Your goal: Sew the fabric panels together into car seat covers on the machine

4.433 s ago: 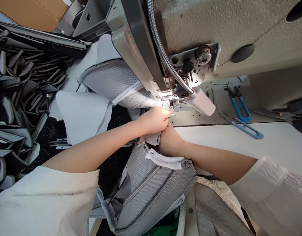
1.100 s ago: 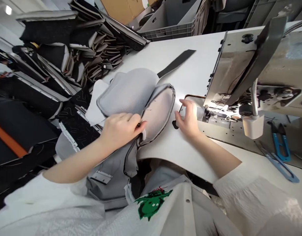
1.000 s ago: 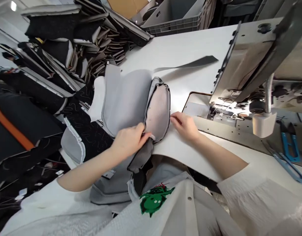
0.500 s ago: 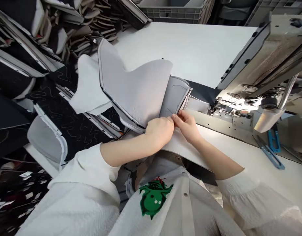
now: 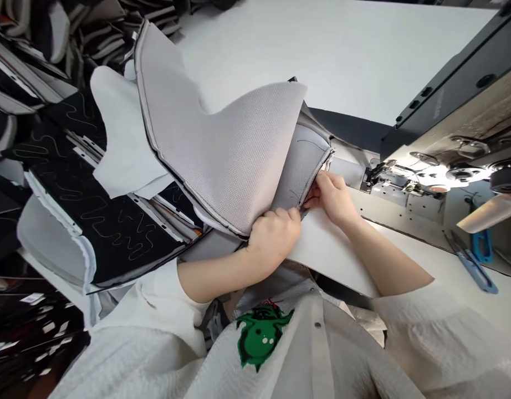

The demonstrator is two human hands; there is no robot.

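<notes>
A large grey fabric cover piece (image 5: 230, 149) with dark piped edges lies folded over itself in front of me. My left hand (image 5: 274, 235) is closed on its near edge, knuckles up. My right hand (image 5: 332, 197) pinches the seam edge of the darker grey panel (image 5: 299, 163), a little farther up on the right; its fingertips are partly hidden under the edge. Loose threads lie on that panel. Just right of the cover stands a sewing machine (image 5: 446, 138), its lit needle area apart from both hands.
Blue-handled thread snips (image 5: 475, 269) lie on the white table (image 5: 342, 61) at the right. Black quilted pieces (image 5: 114, 221) and a white fabric piece (image 5: 122, 133) lie to the left. Stacked cut pieces (image 5: 101, 33) fill the back left.
My right hand has slid up along the seam edge, away from my left hand. The left hand has shifted slightly downward. The view has moved closer to the cover.
</notes>
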